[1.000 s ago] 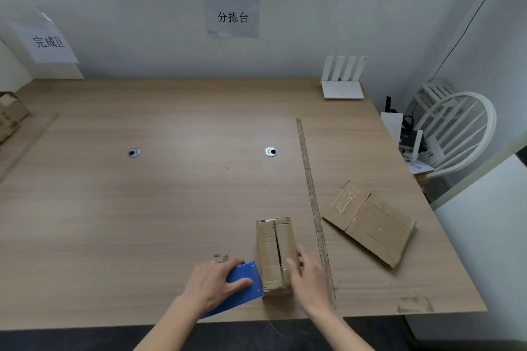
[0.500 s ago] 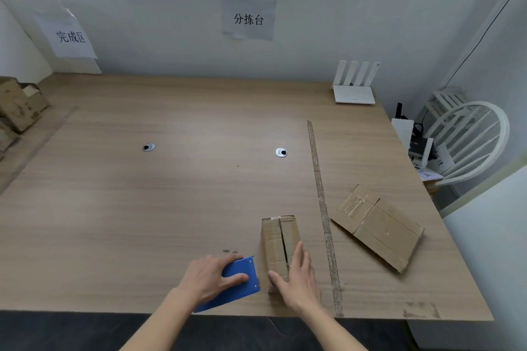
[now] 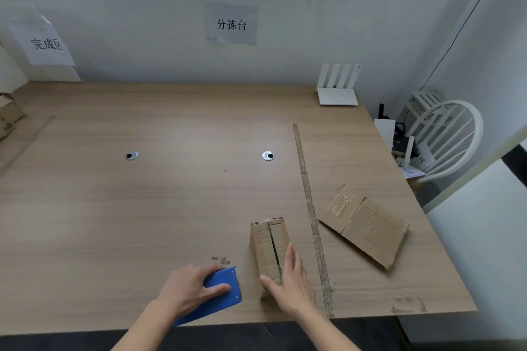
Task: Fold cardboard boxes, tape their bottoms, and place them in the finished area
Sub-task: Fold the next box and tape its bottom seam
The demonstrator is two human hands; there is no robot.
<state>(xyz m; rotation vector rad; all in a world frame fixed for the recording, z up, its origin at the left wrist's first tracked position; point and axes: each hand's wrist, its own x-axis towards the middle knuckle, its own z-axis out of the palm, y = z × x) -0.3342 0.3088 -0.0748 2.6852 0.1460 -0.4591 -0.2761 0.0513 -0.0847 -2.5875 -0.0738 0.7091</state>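
Note:
A small folded cardboard box (image 3: 268,242) stands near the table's front edge with its flap seam facing up. My right hand (image 3: 288,282) presses on its near end, fingers spread over the top. My left hand (image 3: 191,289) grips a blue tape dispenser (image 3: 221,291) lying just left of the box, a small gap between them. A flattened cardboard box (image 3: 368,225) lies to the right, beyond a long tape strip (image 3: 309,202) stuck along the table. Finished boxes (image 3: 8,114) sit at the far left edge under the finished-area sign (image 3: 47,44).
The wooden table (image 3: 142,208) has two cable grommets (image 3: 268,155). A white router (image 3: 338,88) stands at the back right. A white chair (image 3: 445,134) with papers and devices is off the table's right side. A second wall sign (image 3: 231,24) hangs centre.
The blue dispenser has drawn back left from the box, opening a gap. My right hand shifted from the box's right side onto its near top. The view swung slightly.

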